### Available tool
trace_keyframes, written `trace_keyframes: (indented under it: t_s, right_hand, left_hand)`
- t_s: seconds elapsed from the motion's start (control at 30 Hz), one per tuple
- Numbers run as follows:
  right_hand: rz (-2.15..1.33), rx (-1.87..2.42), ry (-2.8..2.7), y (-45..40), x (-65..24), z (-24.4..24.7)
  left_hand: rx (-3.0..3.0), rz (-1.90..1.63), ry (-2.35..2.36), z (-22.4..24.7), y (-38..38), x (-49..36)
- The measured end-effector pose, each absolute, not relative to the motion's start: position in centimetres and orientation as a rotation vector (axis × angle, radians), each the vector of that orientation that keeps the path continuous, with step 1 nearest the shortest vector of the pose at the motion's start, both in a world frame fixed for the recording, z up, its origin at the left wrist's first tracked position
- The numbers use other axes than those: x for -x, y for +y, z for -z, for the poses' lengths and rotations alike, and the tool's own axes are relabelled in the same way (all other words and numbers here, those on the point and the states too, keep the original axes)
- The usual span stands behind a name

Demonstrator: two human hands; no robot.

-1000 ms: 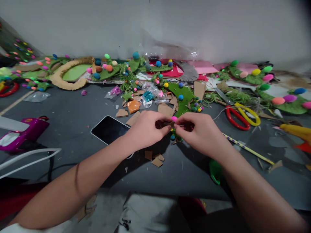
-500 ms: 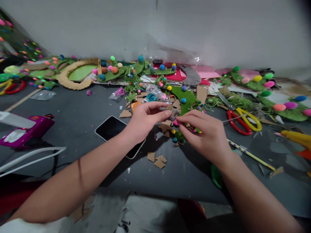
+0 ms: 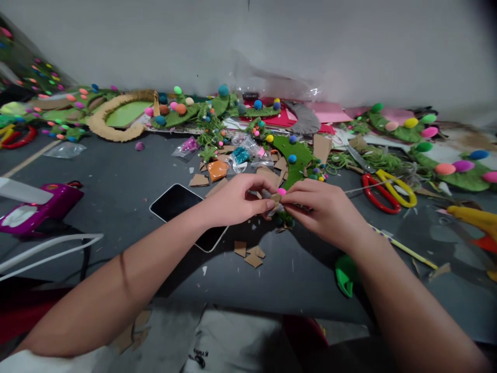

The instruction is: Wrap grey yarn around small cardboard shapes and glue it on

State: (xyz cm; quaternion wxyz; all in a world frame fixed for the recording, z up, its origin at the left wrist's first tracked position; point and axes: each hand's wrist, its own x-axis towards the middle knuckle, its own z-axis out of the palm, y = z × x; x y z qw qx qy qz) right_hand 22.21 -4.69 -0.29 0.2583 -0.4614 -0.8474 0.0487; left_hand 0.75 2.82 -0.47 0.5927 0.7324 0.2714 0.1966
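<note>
Between thumb and fingers, my left hand pinches a small brown cardboard piece wrapped in grey yarn. My right hand meets it from the right, thumb and forefinger pressed together at the piece's edge. A thin grey strand of yarn trails rightward from behind the right hand, over the scissors. What lies exactly between the right fingertips is hidden, but the strand seems to lead to them. Below the hands lie cardboard scraps; behind them is a green felt shape with pompoms.
A phone lies partly under my left forearm. Red and yellow scissors and a spotted yellow stick are on the right. At left stands a purple device. Felt wreath pieces and pompoms line the wall.
Both hands have come slightly down and nearer to me with the wrapped piece. The right fingertips have moved closer against it. An orange packet behind the left hand now shows more.
</note>
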Motion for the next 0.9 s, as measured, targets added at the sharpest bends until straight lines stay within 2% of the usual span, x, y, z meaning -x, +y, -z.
trace_keyframes:
  t_s: [0.1,0.43,0.9]
  right_hand:
    - [-0.107,1.291,-2.322,-4.8,-22.2,0.1]
    - [-0.075,1.264,-2.391,-4.8,-22.1,-0.3]
    - [-0.221,1.260,-2.407,-4.9,-21.9,-0.5]
  left_hand:
    - [-1.726,-0.386,0.708,0.6,3.0,-0.7]
    - [-1.488,-0.478,0.824,1.5,3.2,-1.0]
    - [-1.804,-0.318,0.698,1.5,3.4,-0.7]
